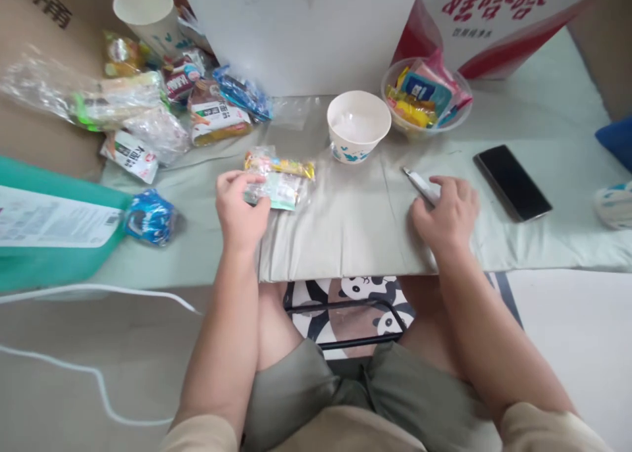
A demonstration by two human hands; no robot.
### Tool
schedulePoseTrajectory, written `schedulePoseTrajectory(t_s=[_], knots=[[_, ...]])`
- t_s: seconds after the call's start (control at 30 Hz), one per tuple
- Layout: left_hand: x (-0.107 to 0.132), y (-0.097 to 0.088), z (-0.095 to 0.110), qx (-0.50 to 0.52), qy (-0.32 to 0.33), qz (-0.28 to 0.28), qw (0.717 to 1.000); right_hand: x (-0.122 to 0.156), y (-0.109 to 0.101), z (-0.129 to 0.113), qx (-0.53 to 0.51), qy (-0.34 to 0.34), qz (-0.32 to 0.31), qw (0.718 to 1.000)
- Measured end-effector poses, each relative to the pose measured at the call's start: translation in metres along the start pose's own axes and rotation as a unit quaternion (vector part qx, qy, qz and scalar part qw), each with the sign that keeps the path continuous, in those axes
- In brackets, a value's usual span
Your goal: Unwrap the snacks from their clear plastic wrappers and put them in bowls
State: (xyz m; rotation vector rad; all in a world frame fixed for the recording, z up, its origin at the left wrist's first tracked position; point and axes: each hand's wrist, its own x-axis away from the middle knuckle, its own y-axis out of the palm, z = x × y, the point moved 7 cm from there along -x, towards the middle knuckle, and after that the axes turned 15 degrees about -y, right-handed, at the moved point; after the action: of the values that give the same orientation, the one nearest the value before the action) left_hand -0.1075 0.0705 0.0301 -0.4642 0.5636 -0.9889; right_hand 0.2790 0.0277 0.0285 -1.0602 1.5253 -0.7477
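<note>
My left hand [241, 208] rests on the table, thumb and fingers closed on the left edge of a small clear snack packet [281, 187] with a pale green lower edge. A yellow-wrapped stick [291, 168] lies along the packet's top side. Under the fingers of my right hand [447, 212] is a slim silver-grey tool [421, 183] that looks like a utility knife, its narrow tip pointing away to the upper left. My palm covers its rear part. Between and beyond the hands stands a white paper bowl [359, 126].
A clear bowl of wrapped snacks [424, 97] and a phone [513, 182] are at the right. Bagged snacks [217, 113] and a paper cup [151, 21] crowd the back left. A blue packet [149, 216] lies beside a green bag [59, 268]. White boxes [306, 37] stand behind.
</note>
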Motion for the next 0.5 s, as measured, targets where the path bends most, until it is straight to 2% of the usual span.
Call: schedulePoseTrajectory(t_s=[0.1,0.17,0.33,0.4,0.5], knots=[[0.004,0.008,0.009,0.021,0.003,-0.068,0.997,0.000,0.007,0.019,-0.008,0.001,-0.053,0.999],[0.008,0.014,0.015,0.045,0.000,-0.118,0.992,0.000,0.009,0.022,-0.026,-0.003,-0.072,0.997],[0.027,0.035,0.034,0.062,0.038,-0.249,0.966,0.001,-0.006,0.007,-0.136,0.033,-0.044,0.989],[0.032,0.041,0.038,0.089,0.037,-0.271,0.958,0.003,-0.008,-0.005,-0.218,0.045,-0.062,0.973],[0.035,0.046,0.037,0.115,-0.003,-0.253,0.961,0.008,-0.003,-0.029,-0.319,0.013,-0.159,0.934]])
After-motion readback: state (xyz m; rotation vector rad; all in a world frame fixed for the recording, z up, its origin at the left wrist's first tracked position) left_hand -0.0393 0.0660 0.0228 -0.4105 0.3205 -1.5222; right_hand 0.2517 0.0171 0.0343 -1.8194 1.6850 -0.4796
